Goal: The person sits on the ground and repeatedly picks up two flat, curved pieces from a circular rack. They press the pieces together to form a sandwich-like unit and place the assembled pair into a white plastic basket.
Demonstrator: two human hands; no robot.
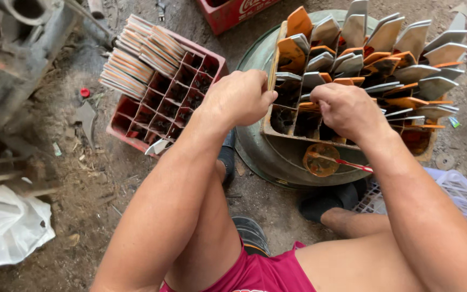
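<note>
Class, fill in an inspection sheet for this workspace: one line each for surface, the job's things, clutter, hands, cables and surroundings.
Surface: bare dirt floor, littered with scraps.
Job's things: wooden divided crate resting on a round metal basin, packed with upright orange and grey blades.
Clutter: red divided crate, partly filled with stacked blades; red cap; white plastic bag.
Hands: left hand closed at the wooden crate's left edge; right hand curled over blades near the front; what each grips is hidden.
Cables: nothing seen.
Surroundings: grey machinery on the left, pale plastic basket on the right.
</note>
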